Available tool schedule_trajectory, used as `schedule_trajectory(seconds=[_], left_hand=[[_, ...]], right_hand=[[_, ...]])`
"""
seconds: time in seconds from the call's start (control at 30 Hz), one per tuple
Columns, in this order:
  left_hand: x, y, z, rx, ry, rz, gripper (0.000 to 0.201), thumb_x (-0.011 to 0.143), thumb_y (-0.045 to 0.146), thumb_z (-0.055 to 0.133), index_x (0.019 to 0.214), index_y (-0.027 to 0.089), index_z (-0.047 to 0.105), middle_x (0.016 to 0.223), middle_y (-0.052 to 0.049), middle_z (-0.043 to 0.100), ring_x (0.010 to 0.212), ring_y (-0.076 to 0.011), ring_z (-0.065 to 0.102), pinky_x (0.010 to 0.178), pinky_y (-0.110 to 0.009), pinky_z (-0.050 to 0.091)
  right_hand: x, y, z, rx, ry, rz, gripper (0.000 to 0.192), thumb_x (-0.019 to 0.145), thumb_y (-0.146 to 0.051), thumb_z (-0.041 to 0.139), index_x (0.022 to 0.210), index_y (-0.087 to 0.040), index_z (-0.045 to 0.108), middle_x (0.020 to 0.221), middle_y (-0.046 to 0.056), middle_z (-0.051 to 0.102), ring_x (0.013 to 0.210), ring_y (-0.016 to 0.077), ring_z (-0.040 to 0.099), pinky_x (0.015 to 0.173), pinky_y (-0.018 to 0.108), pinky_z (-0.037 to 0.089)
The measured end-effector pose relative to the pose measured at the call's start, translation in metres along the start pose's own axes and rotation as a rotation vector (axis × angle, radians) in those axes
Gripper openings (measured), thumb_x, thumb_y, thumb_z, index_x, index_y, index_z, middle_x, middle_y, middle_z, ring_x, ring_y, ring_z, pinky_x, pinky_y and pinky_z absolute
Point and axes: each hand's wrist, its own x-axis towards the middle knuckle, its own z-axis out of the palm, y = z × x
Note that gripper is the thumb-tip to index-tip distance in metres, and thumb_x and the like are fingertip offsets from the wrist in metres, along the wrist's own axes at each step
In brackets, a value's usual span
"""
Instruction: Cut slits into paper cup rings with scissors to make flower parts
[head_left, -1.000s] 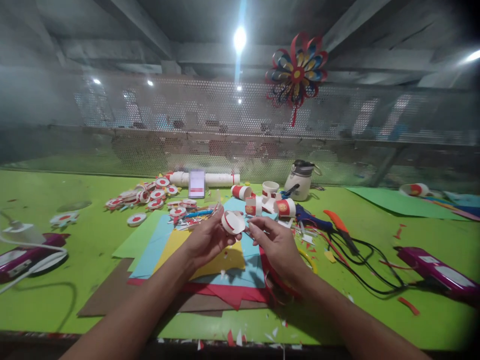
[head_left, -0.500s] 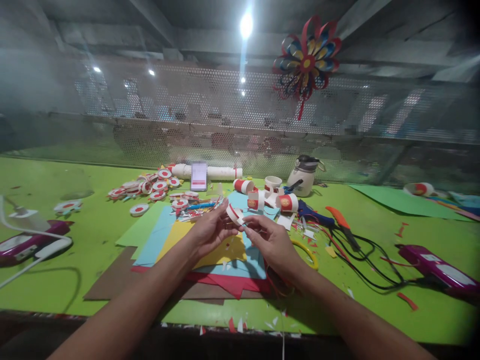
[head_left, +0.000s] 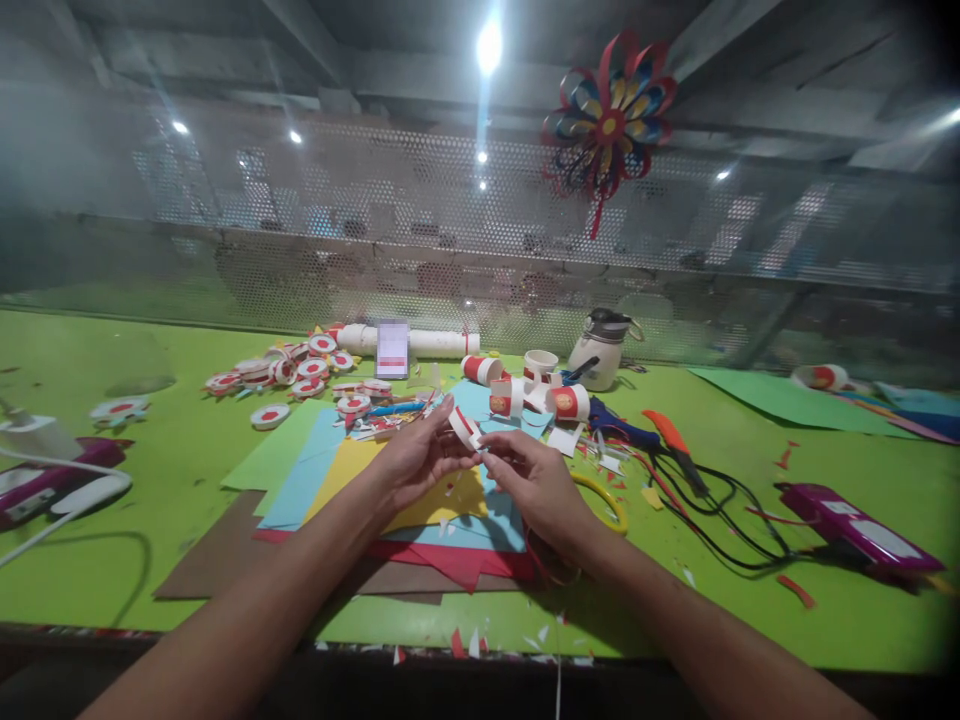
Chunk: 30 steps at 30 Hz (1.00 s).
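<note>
A small white piece with a red stripe (head_left: 462, 427), which looks like part of a cut paper cup, is held above the sheets of coloured paper (head_left: 360, 480). My left hand (head_left: 415, 458) is closed on its left side, with the thumb up along the edge. On the right side, my right hand (head_left: 536, 485) pinches its lower edge between thumb and fingertips. Whether a smaller scrap sits in that pinch is too small to tell. Beside my right wrist lie yellow-handled scissors (head_left: 613, 503). Behind my hands are cut red-and-white paper cups (head_left: 568, 404).
Finished-looking red-and-white paper discs (head_left: 311, 370) are heaped at the back left, near a propped phone (head_left: 392, 350). A pitcher (head_left: 600, 350) stands at the back. On the right lie a blue glue gun (head_left: 624, 428), an orange-handled tool (head_left: 667, 440), black cables and a purple power strip (head_left: 855, 525).
The whole scene has shifted slightly left as the camera turned. Both hands keep their hold on the striped piece, which is tilted a little more steeply.
</note>
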Motion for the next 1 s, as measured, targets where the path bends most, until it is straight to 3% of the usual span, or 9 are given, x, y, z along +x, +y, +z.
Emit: schedule_trajectory(seconds=[0.43,0.63,1.0], left_hand=[[-0.002,-0.005,0.002,0.053,0.033,-0.028,0.027,0.078,0.040,0.059,0.077,0.013,0.062,0.068,-0.005,0.065,0.061,-0.0130,0.061,0.054,-0.022,0.053],[-0.002,-0.008,0.003,0.134,-0.015,-0.066,0.030,0.078,0.041,0.057,0.078,0.012,0.062,0.067,-0.006,0.064,0.058,-0.0125,0.060,0.052,-0.021,0.050],[-0.007,-0.007,0.010,0.158,-0.106,-0.021,0.032,0.080,0.041,0.056,0.081,0.010,0.063,0.078,-0.009,0.061,0.069,-0.0140,0.059,0.055,-0.022,0.050]], right_hand=[[0.000,-0.006,0.002,-0.141,0.049,-0.069,0.014,0.081,-0.025,0.058,0.088,-0.017,0.067,0.071,0.001,0.057,0.059,0.0134,0.050,0.056,0.025,0.041],[-0.001,-0.011,0.004,-0.154,0.081,-0.054,0.013,0.079,-0.024,0.059,0.080,-0.012,0.066,0.064,0.000,0.052,0.055,0.0133,0.047,0.053,0.026,0.039],[0.000,-0.012,-0.001,-0.101,0.116,-0.085,0.015,0.082,-0.017,0.056,0.067,-0.017,0.060,0.066,0.000,0.057,0.060,0.0134,0.053,0.058,0.024,0.044]])
